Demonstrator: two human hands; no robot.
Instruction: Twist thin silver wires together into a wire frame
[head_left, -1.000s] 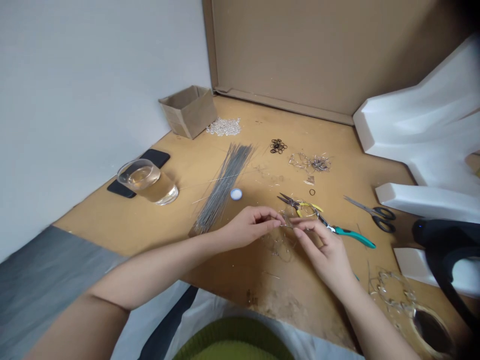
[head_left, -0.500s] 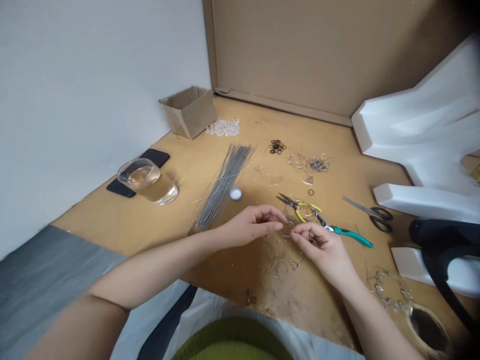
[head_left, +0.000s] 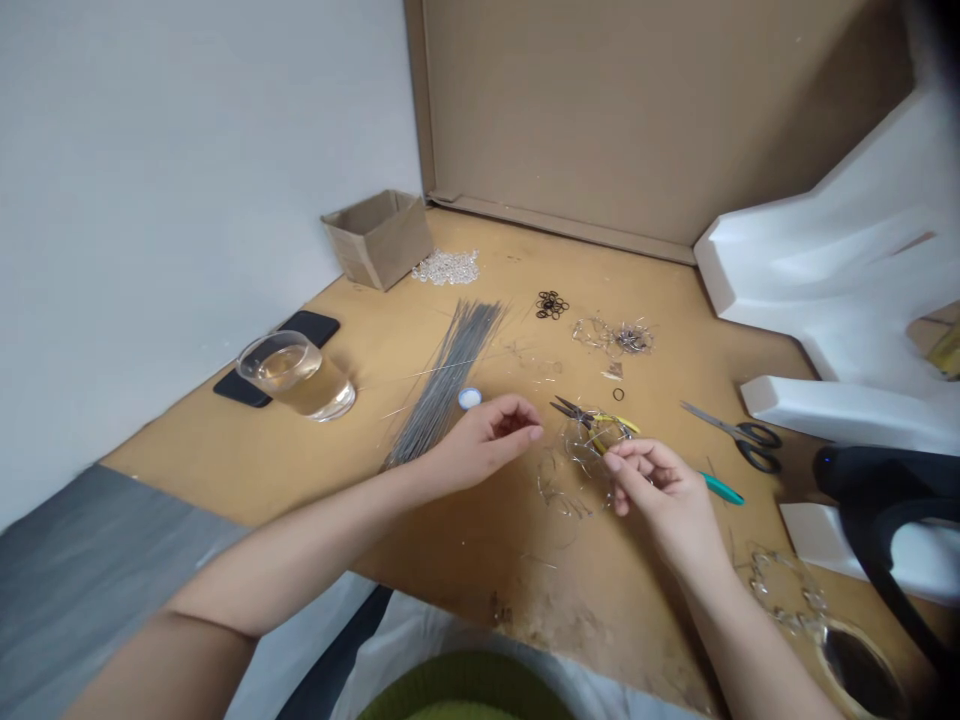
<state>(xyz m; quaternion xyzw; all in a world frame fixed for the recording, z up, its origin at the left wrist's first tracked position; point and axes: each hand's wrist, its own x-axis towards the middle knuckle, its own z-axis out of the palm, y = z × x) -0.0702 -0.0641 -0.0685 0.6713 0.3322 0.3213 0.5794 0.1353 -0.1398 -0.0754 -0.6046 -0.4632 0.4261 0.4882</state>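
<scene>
Fiddling with a wire tangle [head_left: 581, 455] on the bench [head_left: 465, 540]
Right hand [head_left: 664, 490] pinched the tangle's edge by the yellow pliers [head_left: 596, 418]; left hand [head_left: 487, 440] sat loosely curled, holding nothing, just left of it.

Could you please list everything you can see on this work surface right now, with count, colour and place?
board: one, brown, under everything
wire piece: one, clear and silvery, between the hands
rods: one bundle, grey, left of centre
cap: one, white, beside the rods
glass: one, clear, amber liquid, far left
phone: one, black, behind the glass
box: one, brown, back left
beads: one pile, clear, by the box
rings: one cluster, black, back centre
pliers: two, yellow and teal handles, centre
scissors: one, black handles, right
foam: white, right
left hand: fingers curled
right hand: pinching the wire piece
</scene>
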